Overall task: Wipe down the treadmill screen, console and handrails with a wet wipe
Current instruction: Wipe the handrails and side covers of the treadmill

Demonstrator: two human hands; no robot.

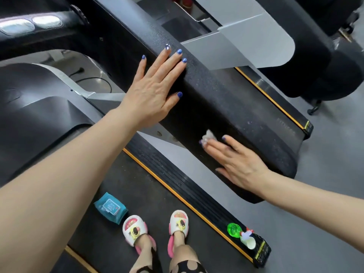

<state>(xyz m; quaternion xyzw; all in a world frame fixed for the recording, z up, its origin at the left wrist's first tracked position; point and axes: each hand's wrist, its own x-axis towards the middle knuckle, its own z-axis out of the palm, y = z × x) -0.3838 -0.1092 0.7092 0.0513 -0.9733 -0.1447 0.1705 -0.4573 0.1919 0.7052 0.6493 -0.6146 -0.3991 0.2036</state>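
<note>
- My left hand lies flat on the wide black textured handrail that runs diagonally from the upper left of the frame to the right edge; the fingers are straight and hold nothing, only steadying me.
- My right hand presses the crumpled white wet wipe against the side of the same rail, lower right of centre. The fingers are nearly straight and lie over the wipe, so only a small wad peeks out past the fingertips.
- I judge I am partway along the handrail; pale specks show on the rail further right, so that stretch probably needs more passes.
- The risk I see: the wipe is bunched small and only pinned by flat fingers, so a quick stroke over the rough surface could drag it out from under them and drop it onto the black treadmill belt below.
- The teal pack of wet wipes lies on the belt just beside my cartoon slippers, near the bottom centre; a step back could land on it.
- A bright green round object and a small white cup sit on the ribbed side rail at the lower right, where a swinging foot might knock them off.
</note>
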